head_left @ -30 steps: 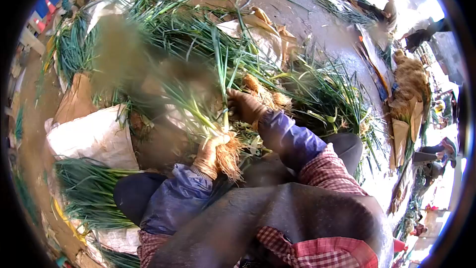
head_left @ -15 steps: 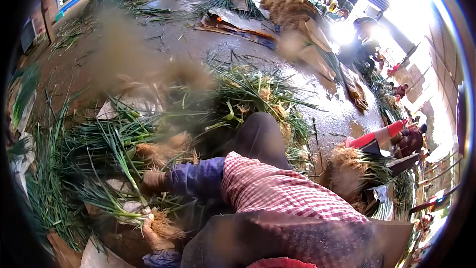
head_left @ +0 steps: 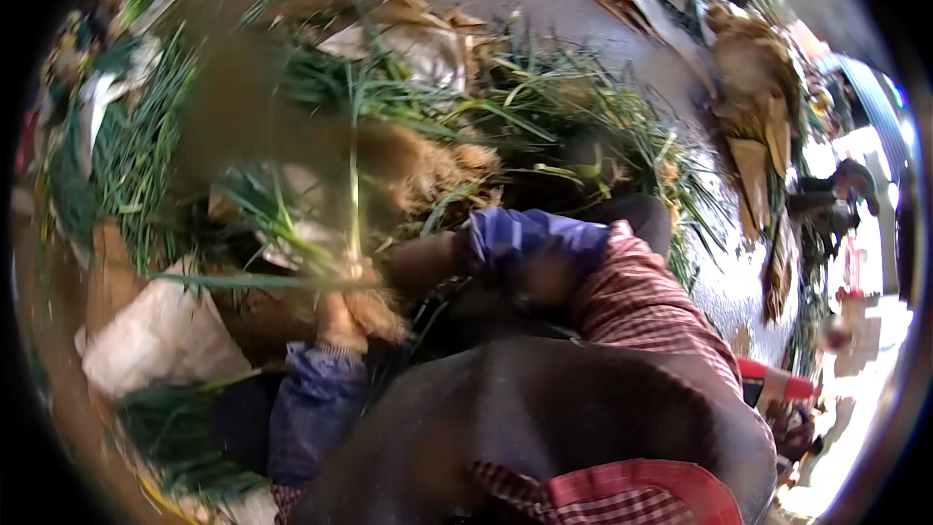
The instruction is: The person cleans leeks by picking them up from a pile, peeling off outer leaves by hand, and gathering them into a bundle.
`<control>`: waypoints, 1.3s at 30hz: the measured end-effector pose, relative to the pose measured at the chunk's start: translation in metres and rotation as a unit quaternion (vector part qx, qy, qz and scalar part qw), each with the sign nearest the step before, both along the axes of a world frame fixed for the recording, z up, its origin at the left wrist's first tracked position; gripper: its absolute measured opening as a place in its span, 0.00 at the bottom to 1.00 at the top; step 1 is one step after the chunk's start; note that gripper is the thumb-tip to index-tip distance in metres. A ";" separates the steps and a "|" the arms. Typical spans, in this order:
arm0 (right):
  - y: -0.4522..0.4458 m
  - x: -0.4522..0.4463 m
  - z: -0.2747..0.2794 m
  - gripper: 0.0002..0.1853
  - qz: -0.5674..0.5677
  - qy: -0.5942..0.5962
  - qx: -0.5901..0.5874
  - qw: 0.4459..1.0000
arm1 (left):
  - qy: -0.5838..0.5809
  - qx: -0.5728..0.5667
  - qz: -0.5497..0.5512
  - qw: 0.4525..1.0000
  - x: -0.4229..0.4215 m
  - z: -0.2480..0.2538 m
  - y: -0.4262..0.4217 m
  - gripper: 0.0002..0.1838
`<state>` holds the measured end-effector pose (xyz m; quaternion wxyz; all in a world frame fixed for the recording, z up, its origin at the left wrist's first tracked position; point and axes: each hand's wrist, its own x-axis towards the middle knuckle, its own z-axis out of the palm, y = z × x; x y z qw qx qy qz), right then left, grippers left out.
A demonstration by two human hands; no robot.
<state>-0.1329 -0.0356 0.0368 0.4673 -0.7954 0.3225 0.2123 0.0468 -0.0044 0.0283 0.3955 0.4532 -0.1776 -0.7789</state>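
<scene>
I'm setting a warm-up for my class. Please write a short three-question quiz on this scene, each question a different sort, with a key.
1. Multiple choice: What does the person's left hand hold?
A) a hammer
B) green onions with stringy roots
C) a glass bottle

2. True or false: The cover on the right forearm is plain yellow.

3. Fill in the blank: The red-and-white traffic cone shows toward the ____ edge of the picture.

Key:
1. B.
2. False; it is blue-purple, and meets a red-and-white checked sleeve.
3. Right.
</scene>
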 end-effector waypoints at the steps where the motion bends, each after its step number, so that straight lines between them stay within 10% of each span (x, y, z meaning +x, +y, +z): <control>1: 0.005 0.001 -0.011 0.12 0.019 -0.008 0.007 1.000 | 0.014 -0.020 -0.014 1.000 0.005 -0.001 -0.007 0.17; 2: 0.011 -0.006 -0.016 0.14 0.000 -0.009 0.019 1.000 | 0.094 -0.027 -0.093 0.991 0.023 -0.029 -0.019 0.18; 5: 0.020 -0.052 -0.022 0.21 -0.070 -0.005 0.041 0.997 | 0.146 0.066 0.217 0.963 0.007 -0.034 -0.022 0.11; 8: 0.004 -0.069 -0.059 0.31 -0.218 -0.169 0.077 0.958 | 0.188 0.032 0.024 0.981 0.016 -0.073 -0.018 0.08; 13: -0.021 -0.014 -0.054 0.34 -0.411 -0.440 0.392 0.696 | 0.390 0.129 0.024 0.911 -0.006 -0.032 -0.016 0.09; 14: -0.024 -0.012 -0.056 0.25 -0.270 -0.471 0.068 0.837 | 0.261 0.094 0.045 0.960 -0.008 -0.033 -0.011 0.09; 15: -0.027 -0.010 -0.060 0.16 -0.196 -0.419 -0.313 0.830 | 0.125 0.058 0.066 0.988 -0.011 -0.012 -0.007 0.10; 17: -0.022 0.003 -0.020 0.12 -0.546 -0.281 0.160 0.773 | 0.089 0.059 0.062 0.992 -0.012 -0.009 -0.004 0.09; 24: -0.038 -0.032 -0.133 0.27 -0.277 -0.386 -0.220 0.852 | 0.130 0.035 -0.007 0.991 -0.013 0.017 0.003 0.18; 30: -0.046 -0.012 -0.059 0.23 -0.304 -0.329 -0.222 0.866 | 0.057 -0.101 0.004 0.993 -0.012 -0.087 -0.008 0.13; 35: -0.035 -0.003 -0.005 0.09 -0.412 -0.379 -0.051 0.827 | 0.241 0.123 -0.055 0.961 -0.004 -0.007 -0.006 0.19; 37: -0.036 -0.003 -0.004 0.10 -0.280 -0.362 -0.289 0.841 | 0.254 0.098 -0.073 0.959 0.000 -0.019 -0.007 0.23; 39: -0.029 -0.003 -0.007 0.11 -0.314 -0.314 -0.225 0.867 | 0.313 0.082 -0.048 0.945 0.002 -0.025 -0.009 0.19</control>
